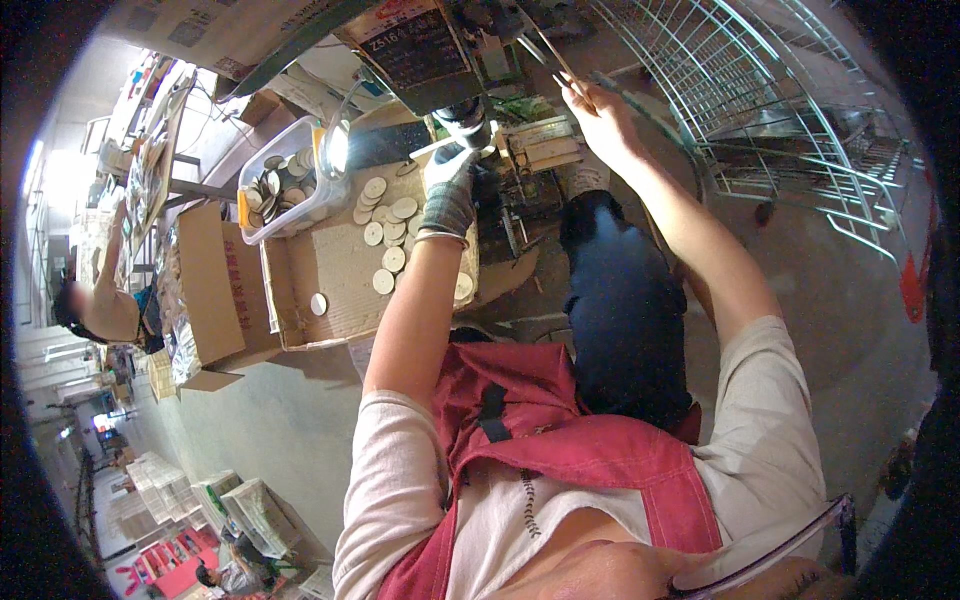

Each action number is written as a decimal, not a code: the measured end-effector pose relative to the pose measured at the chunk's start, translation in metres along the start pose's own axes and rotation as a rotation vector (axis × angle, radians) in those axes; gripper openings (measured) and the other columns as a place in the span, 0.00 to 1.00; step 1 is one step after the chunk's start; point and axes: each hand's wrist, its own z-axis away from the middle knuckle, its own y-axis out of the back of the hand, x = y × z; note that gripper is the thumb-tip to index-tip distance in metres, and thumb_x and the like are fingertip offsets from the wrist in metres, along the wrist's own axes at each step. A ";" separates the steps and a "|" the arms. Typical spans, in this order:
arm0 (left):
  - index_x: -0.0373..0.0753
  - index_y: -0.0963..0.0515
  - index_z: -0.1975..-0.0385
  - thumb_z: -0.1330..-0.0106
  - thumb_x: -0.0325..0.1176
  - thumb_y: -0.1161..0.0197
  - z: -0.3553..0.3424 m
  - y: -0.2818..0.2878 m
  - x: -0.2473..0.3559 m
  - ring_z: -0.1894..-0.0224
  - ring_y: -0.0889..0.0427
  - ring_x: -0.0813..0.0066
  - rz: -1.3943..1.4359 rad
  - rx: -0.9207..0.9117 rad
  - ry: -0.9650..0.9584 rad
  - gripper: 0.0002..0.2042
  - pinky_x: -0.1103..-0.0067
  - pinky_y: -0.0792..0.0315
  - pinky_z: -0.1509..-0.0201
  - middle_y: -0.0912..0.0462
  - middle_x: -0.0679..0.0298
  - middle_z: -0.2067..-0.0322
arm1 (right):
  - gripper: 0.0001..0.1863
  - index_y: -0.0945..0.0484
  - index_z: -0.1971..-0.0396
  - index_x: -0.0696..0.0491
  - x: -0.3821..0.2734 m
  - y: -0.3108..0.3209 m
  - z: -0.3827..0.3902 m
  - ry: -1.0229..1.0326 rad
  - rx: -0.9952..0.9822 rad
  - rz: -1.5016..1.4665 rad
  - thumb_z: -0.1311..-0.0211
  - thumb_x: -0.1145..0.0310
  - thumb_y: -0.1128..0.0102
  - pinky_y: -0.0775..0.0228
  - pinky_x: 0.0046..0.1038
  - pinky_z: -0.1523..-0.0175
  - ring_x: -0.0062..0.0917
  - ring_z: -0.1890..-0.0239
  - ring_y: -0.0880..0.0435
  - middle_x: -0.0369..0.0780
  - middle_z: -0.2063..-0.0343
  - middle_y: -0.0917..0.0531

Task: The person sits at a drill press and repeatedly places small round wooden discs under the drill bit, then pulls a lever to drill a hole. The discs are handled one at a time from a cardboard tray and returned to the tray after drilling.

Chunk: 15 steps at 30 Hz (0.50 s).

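Observation:
My right hand [603, 118], bare, is wrapped round a thin lever handle [556, 62] on the right side of a drill press [415, 55]. My left hand [448, 180] wears a grey glove with pale fingers. It is bent in close under the drill press's chuck [466, 122], its fingertips pressed together. What they hold is mostly hidden by the hand. Left of this glove, several pale round discs [374, 234] with small holes lie flat in a shallow cardboard tray [335, 322].
A clear plastic bin [283, 225] holding more discs sits on the tray's left part, beside a bright lamp [338, 148]. A cardboard box [210, 285] stands farther left. Wire baskets [740, 90] crowd the far right. Other people [115, 305] are at the left.

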 end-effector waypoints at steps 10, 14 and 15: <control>0.36 0.21 0.65 0.39 0.28 0.38 0.000 -0.001 0.000 0.70 0.22 0.77 0.048 -0.017 0.053 0.05 0.81 0.27 0.65 0.20 0.67 0.71 | 0.17 0.24 0.45 0.47 0.021 -0.021 -0.027 0.056 0.069 0.016 0.29 0.59 0.49 0.29 0.31 0.62 0.26 0.70 0.21 0.42 0.68 0.17; 0.35 0.21 0.64 0.42 0.29 0.31 -0.008 0.007 -0.008 0.70 0.21 0.77 0.024 -0.012 -0.009 0.09 0.79 0.26 0.66 0.17 0.65 0.68 | 0.14 0.23 0.49 0.49 0.024 -0.017 -0.028 0.029 -0.017 0.044 0.29 0.61 0.49 0.32 0.29 0.68 0.23 0.76 0.25 0.39 0.76 0.21; 0.35 0.21 0.64 0.43 0.29 0.31 -0.009 0.007 -0.009 0.70 0.21 0.77 0.017 -0.010 -0.005 0.09 0.79 0.26 0.66 0.17 0.65 0.68 | 0.13 0.23 0.51 0.50 0.026 -0.010 -0.023 0.063 -0.044 0.077 0.29 0.61 0.49 0.33 0.28 0.70 0.22 0.77 0.26 0.38 0.78 0.22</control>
